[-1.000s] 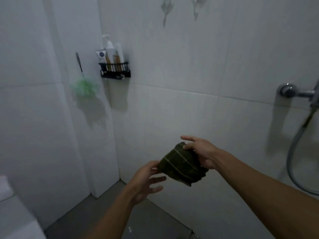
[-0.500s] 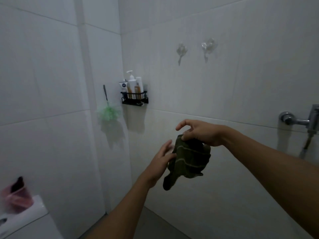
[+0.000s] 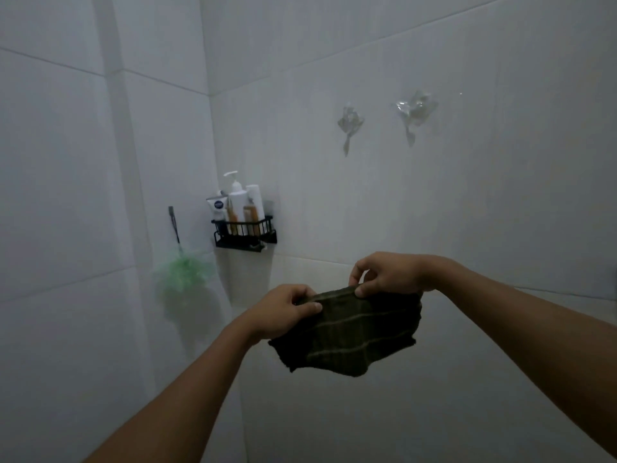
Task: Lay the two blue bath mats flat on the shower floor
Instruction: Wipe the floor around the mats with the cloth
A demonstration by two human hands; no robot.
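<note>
Head view, dim shower corner: the left hand (image 3: 283,309) and right hand (image 3: 389,275) each pinch the top edge of one dark striped cloth (image 3: 350,332), held up in the air before the white tiled wall, probably so it can hang open and unfold; in this light it looks dark green rather than blue, so whether it is a bath mat is uncertain; no floor shows. Counted: one cloth, two wall hooks (image 3: 349,123), one black wire caddy (image 3: 245,232) with about four bottles, one green loofah (image 3: 183,274).
</note>
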